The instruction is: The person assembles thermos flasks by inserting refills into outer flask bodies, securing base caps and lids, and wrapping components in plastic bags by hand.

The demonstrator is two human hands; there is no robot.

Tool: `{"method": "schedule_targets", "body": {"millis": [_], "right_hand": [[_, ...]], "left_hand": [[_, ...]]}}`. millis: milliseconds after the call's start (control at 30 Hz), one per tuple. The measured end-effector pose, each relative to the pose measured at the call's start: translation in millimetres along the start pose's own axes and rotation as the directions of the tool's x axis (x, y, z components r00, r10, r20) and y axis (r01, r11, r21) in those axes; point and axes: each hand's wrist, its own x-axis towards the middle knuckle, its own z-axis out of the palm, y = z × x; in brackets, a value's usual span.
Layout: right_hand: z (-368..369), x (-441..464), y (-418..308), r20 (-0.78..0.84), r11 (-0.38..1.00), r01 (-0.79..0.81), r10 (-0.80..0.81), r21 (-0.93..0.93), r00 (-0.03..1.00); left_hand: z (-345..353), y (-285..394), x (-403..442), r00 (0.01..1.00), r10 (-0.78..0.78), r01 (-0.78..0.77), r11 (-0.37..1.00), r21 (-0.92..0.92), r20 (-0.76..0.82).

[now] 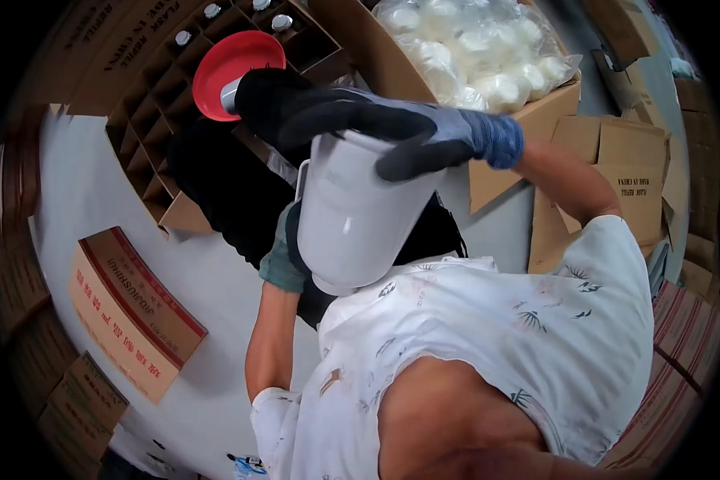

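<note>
A white plastic jug (364, 212) with a side handle (302, 180) is tilted over my lap, between my two hands. My right hand (408, 132), in a blue-grey glove with dark fingers, lies over the jug's upper end, its thumb pressed along the side. In a grey-green glove, my left hand (284, 252) grips the jug low on the handle side; most of its fingers are hidden behind it. Beyond my hands, a red round dish (208, 72) rests near my knee on a divided carton (148, 120). A small pale cylinder (230, 94) stands in the dish.
Silver-topped bottles (281, 22) sit in some carton cells. To the right, an open box (528, 120) holds bagged white round parts (488, 56). A flattened carton (600, 168) leans nearby. On the floor at left lies a printed box (132, 312). Stacked cartons (688, 336) line the sides.
</note>
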Motion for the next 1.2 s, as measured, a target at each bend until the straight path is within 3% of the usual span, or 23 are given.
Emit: {"method": "schedule_targets", "body": {"millis": [33,133,233,333,467,500,533,567,633,667,700,767,900,1033,1100,1167,1200], "right_hand": [[3,3,18,0.014,0.972,0.19,-0.19,-0.137,0.982],[11,-7,38,-0.145,0.973,0.202,-0.217,-0.111,0.965],[18,-13,37,-0.16,0.885,0.284,-0.361,-0.37,0.919],[37,-15,38,-0.276,0.911,0.209,-0.316,-0.355,0.908],[42,-14,33,-0.255,0.859,0.239,-0.382,-0.452,0.888],[42,-12,29,-0.246,0.864,0.222,-0.36,-0.453,0.9],[42,-11,22,-0.233,0.869,0.203,-0.335,-0.451,0.913],[40,-12,13,-0.215,0.874,0.183,-0.305,-0.45,0.928],[34,-19,-9,-0.034,0.848,0.194,-0.242,-0.494,0.97],[36,-20,-23,0.105,0.777,0.215,-0.191,-0.592,0.976],[45,-20,-11,0.144,0.61,0.323,-0.325,-0.724,0.935],[65,-16,2,0.216,0.437,0.464,-0.506,-0.771,0.835],[59,-16,-38,0.425,0.646,0.445,-0.2,-0.62,0.883],[76,-17,-23,0.243,0.675,0.442,-0.374,-0.591,0.895],[83,-24,-23,0.1,0.72,0.345,-0.361,-0.601,0.927],[84,-33,-10,0.017,0.759,0.337,-0.395,-0.557,0.919],[83,-34,-9,0.019,0.756,0.354,-0.413,-0.551,0.911]], "left_hand": [[-5,-7,1,0.985,0.171,-0.162,0.958,0.238,-0.019],[-7,19,3,0.949,0.31,-0.264,0.697,0.667,0.052],[-2,16,5,0.825,0.408,-0.243,0.88,0.407,-0.391],[-19,38,2,0.705,0.654,-0.342,0.653,0.675,-0.275],[-13,59,-11,0.737,0.66,-0.438,0.631,0.64,-0.147],[-24,55,-6,0.808,0.572,-0.392,0.698,0.599,-0.138],[-27,35,1,0.798,0.535,-0.335,0.776,0.534,-0.276],[-23,20,2,0.832,0.463,-0.318,0.849,0.421,-0.306],[-36,-27,18,0.925,0.231,-0.2,0.971,0.129,-0.302],[-50,-58,33,0.96,0.068,-0.081,0.996,-0.038,-0.272],[-49,-65,33,0.978,-0.042,0.01,0.988,-0.157,-0.205],[-41,-45,26,0.99,-0.125,0.11,0.974,-0.196,-0.068],[-26,-16,11,0.999,-0.033,0.034,0.999,-0.042,0.022],[1,5,-31,0.944,0.327,-0.308,0.915,0.26,-0.032],[25,19,-51,0.871,0.481,-0.422,0.84,0.342,-0.106],[23,19,-71,0.871,0.399,-0.288,0.888,0.36,-0.288],[22,12,-76,0.858,0.334,-0.289,0.942,0.171,-0.391]]}}
